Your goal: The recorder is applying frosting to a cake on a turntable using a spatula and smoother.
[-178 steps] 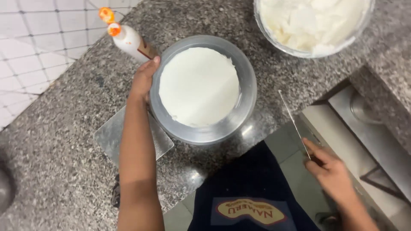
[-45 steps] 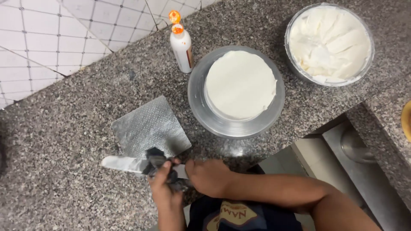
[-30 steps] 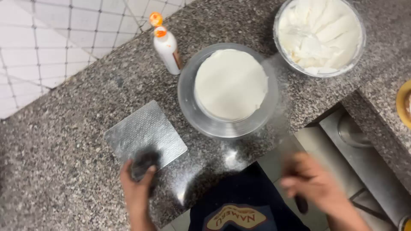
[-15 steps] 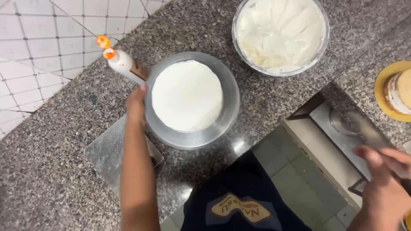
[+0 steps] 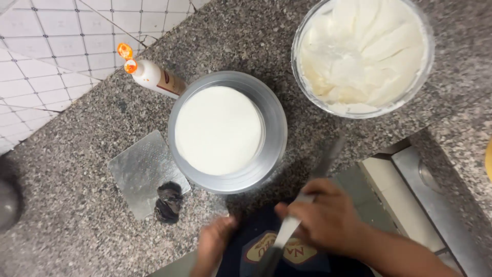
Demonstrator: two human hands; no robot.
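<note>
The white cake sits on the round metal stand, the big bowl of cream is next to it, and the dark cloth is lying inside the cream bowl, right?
Not quite. The head view shows the dark cloth on the granite counter, at the edge of a square silver board, not in the cream bowl. The white cake does sit on the metal stand.

**Counter layout**

The cake (image 5: 218,129) sits on the turntable (image 5: 274,128) mid-counter (image 5: 66,241). Behind-left lies a bottle (image 5: 151,77); at the back-right edge, a bowl (image 5: 364,54). A foil square (image 5: 141,172) lies left, a cloth (image 5: 168,201) on its front corner.
</note>
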